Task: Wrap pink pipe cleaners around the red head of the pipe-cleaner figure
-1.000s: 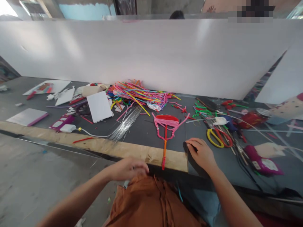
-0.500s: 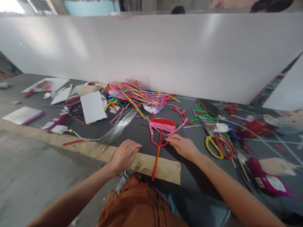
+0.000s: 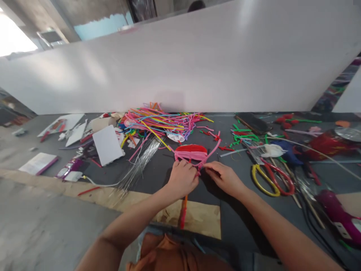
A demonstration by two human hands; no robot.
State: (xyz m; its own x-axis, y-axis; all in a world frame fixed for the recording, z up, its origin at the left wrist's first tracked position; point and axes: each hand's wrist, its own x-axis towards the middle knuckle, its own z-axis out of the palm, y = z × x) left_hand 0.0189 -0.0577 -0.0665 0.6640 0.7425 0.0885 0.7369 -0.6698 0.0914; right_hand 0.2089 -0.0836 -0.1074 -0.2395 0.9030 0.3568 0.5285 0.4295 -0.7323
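Observation:
A pipe-cleaner figure (image 3: 194,155) lies on the dark tabletop in front of me, with a red and pink rounded top and pink ends sticking out at both sides. Its orange and red stem (image 3: 184,214) runs down over the brown paper. My left hand (image 3: 182,178) is closed over the pink lower frame and hides much of it. From the right, my right hand (image 3: 225,178) pinches at the pink pipe cleaner where the side end meets the frame; its fingertips are partly hidden.
Behind the figure lies a heap of coloured pipe cleaners (image 3: 160,122), with thin wires (image 3: 141,165) beside it. Scissors (image 3: 272,180), a dark phone-like object (image 3: 254,123) and a purple glue gun (image 3: 338,218) lie right. A white card (image 3: 108,145) rests left. A white panel (image 3: 180,67) stands behind.
My left hand has moved right and up from the table edge onto the figure's pink frame. My right hand stays by its right side. The view has tilted and shifted.

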